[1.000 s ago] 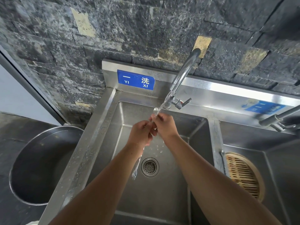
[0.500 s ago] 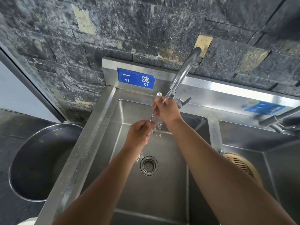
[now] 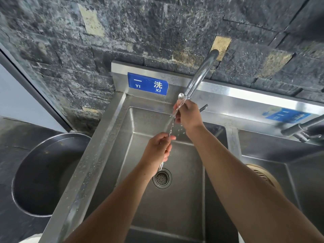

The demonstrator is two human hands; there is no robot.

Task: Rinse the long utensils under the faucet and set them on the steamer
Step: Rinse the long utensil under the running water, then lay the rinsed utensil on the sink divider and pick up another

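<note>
A long thin metal utensil (image 3: 172,122) slants under the running faucet (image 3: 199,76) over the left sink basin (image 3: 133,130). Its rounded top end sticks out above my right hand (image 3: 188,115), which grips the upper shaft. My left hand (image 3: 158,149) is closed around the lower shaft, and the forked lower end pokes out beneath it near the drain (image 3: 162,178). Water runs along the shaft. The bamboo steamer (image 3: 264,174) lies in the right basin, mostly hidden behind my right forearm.
A large steel pot (image 3: 43,174) stands on the floor left of the sink. A second faucet (image 3: 305,127) reaches in from the right over the right basin. A dark stone wall rises behind the sink's backsplash with blue labels.
My right hand has risen along the utensil toward the spout while my left hand stays lower; the hands are farther apart, baring more shaft. The view has shifted left, hiding more of the steamer.
</note>
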